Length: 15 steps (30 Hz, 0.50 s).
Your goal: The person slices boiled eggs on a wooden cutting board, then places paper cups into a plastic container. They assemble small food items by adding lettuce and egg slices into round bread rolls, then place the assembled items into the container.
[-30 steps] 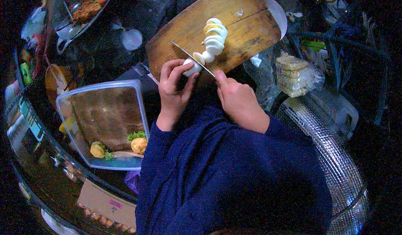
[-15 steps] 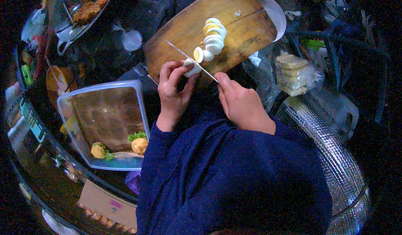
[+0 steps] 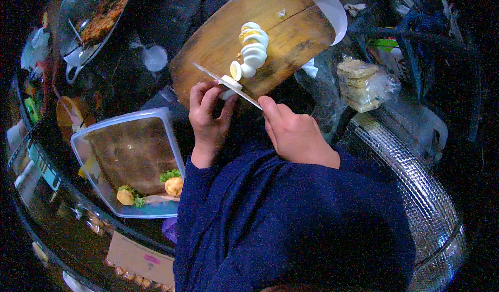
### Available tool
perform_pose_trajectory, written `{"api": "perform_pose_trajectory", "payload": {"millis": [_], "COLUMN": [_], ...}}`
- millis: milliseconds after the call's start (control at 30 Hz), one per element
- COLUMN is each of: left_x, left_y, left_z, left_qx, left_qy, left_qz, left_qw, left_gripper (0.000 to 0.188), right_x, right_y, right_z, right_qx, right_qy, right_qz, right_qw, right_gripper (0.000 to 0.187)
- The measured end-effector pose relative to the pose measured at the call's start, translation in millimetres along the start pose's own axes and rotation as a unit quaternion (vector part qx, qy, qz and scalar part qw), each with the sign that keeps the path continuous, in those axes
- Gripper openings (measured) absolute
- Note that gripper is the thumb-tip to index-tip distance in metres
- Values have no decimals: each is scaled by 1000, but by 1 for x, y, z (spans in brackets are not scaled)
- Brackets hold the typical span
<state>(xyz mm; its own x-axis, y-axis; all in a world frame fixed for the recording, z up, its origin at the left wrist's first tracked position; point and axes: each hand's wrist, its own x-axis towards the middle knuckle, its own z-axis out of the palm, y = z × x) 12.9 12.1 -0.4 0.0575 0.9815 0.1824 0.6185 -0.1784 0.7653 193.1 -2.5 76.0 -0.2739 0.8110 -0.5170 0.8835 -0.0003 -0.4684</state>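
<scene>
A worn wooden cutting board (image 3: 291, 37) lies tilted ahead of me, with a row of sliced boiled egg (image 3: 254, 50) on it. At its near edge my left hand (image 3: 210, 118) grips a piece of boiled egg (image 3: 227, 94) between thumb and fingers. My right hand (image 3: 296, 131) is closed round the handle of a knife (image 3: 249, 99), whose blade slants up to the left across the egg. A fresh slice (image 3: 230, 82) sits against the blade's far side. One cut piece (image 3: 236, 70) with yolk showing stands just beyond it. The knife's handle is mostly hidden in my fist.
Left of my hands stands a clear plastic container (image 3: 169, 131) with yellowish round pieces and greens. A pan of reddish food (image 3: 106, 24) is at the far left. On the right are a bagged stack of pale food (image 3: 358, 84) and a silver quilted roll (image 3: 416, 188).
The knife has moved through the egg piece, and a slice now leans on the blade's far side. The whole view has shifted slightly, with the board appearing farther left.
</scene>
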Motion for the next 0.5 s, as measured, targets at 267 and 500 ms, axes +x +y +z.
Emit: {"api": "perform_pose_trajectory", "payload": {"millis": [267, 500], "left_x": [-2, -4], "left_y": [-5, -6], "left_z": [2, 2], "left_qx": [11, 2], "left_qy": [2, 7], "left_qz": [18, 12], "left_qw": [1000, 1000], "left_gripper": [28, 28], "right_x": [3, 9], "right_y": [-1, -5], "right_z": [3, 2], "right_qx": [4, 16], "right_qy": [-1, -8], "right_qz": [-5, 0], "right_qw": [1000, 1000], "right_gripper": [41, 39]}}
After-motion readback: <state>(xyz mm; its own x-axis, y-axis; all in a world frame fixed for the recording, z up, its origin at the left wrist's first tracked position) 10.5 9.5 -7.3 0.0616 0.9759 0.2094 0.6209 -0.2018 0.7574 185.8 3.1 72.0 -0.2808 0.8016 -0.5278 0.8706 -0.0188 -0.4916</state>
